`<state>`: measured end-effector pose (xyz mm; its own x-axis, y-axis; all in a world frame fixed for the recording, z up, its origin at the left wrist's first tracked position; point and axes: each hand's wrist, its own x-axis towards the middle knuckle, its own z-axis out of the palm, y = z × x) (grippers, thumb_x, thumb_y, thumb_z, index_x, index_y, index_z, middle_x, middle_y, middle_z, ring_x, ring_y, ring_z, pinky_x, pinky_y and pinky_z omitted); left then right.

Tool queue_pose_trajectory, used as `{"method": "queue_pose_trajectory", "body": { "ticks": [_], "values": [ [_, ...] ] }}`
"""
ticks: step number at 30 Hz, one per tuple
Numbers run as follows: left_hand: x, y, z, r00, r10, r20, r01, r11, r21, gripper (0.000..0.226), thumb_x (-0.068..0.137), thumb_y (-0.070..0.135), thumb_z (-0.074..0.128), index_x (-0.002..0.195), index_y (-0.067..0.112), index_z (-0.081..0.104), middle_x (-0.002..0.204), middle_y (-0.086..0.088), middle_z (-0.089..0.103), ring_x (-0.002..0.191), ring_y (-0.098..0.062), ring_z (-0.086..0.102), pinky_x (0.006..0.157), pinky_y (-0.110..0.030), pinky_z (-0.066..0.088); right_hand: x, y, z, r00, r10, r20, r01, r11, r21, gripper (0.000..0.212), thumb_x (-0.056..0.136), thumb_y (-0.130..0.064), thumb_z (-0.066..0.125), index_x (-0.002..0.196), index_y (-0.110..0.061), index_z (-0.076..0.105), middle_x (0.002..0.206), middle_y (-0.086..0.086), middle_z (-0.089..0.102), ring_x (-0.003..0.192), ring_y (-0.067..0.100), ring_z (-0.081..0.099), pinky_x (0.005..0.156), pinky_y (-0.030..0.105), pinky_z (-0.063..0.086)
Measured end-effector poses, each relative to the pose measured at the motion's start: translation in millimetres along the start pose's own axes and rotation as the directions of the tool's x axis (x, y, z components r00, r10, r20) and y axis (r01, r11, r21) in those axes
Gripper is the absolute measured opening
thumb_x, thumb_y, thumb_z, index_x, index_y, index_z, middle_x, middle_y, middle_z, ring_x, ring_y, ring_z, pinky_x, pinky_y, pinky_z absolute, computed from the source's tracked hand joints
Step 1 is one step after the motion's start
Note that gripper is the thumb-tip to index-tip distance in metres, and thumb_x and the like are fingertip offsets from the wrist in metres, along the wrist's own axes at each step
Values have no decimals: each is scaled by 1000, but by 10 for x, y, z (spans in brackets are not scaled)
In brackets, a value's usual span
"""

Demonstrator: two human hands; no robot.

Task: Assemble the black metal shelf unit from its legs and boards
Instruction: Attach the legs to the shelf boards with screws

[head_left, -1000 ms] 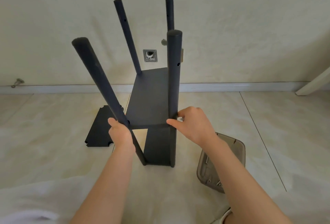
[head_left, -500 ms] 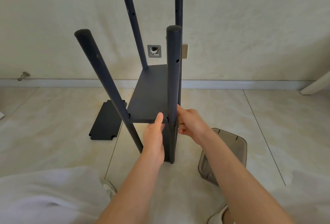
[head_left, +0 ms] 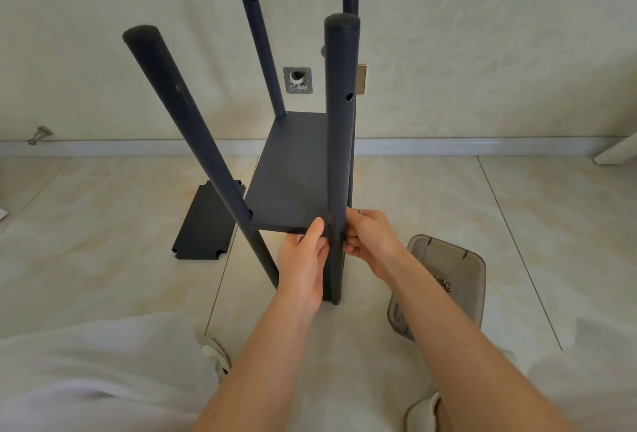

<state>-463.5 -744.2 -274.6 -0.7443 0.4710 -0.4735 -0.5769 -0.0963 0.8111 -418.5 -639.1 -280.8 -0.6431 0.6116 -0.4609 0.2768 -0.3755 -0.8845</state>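
Hands now meet at one corner: your left hand (head_left: 303, 256) has quit the left leg (head_left: 193, 128) and pinches the board (head_left: 293, 183) edge, while your right hand (head_left: 370, 238) curls round the leg (head_left: 339, 156) beside it, at its screw hole. Likely this joint gets fastened next; a held screw can't be made out. Tray (head_left: 448, 259) sits right of your right hand, spare board (head_left: 206, 225) left of your left, neither obstructing.

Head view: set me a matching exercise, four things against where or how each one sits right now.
Things:
1. spare board
2. plastic tray
3. fitted board
4. near right leg

States:
A. upright, left hand and right hand on it
B. raised off the floor, between the legs
C. flat on the floor, left of the unit
D. on the floor at right, screws inside

Pairs: 1-C, 2-D, 3-B, 4-A.
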Motion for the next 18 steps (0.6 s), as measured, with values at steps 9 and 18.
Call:
{"method": "queue_pose_trajectory", "body": {
  "ticks": [9, 18],
  "values": [
    [31, -9, -38, 997, -1, 71, 6, 998, -62, 7, 101, 14, 59, 97, 12, 64, 79, 4, 75, 85, -7, 74, 86, -20, 53, -6, -20, 0, 1000, -1, -26, 1, 1000, 23, 27, 100, -21, 55, 78, -7, 60, 44, -4, 35, 44, 13, 35, 51, 25, 41],
    [80, -48, -88, 995, -19, 100, 26, 997, -69, 13, 101, 15, 59, 110, 8, 64, 101, -2, 77, 96, -9, 73, 87, -20, 53, 16, 36, -14, 999, -8, -33, 10, 998, 63, 29, 99, -22, 58, 98, 5, 67, 45, -3, 36, 40, 10, 35, 49, 24, 42]
  ]
}}
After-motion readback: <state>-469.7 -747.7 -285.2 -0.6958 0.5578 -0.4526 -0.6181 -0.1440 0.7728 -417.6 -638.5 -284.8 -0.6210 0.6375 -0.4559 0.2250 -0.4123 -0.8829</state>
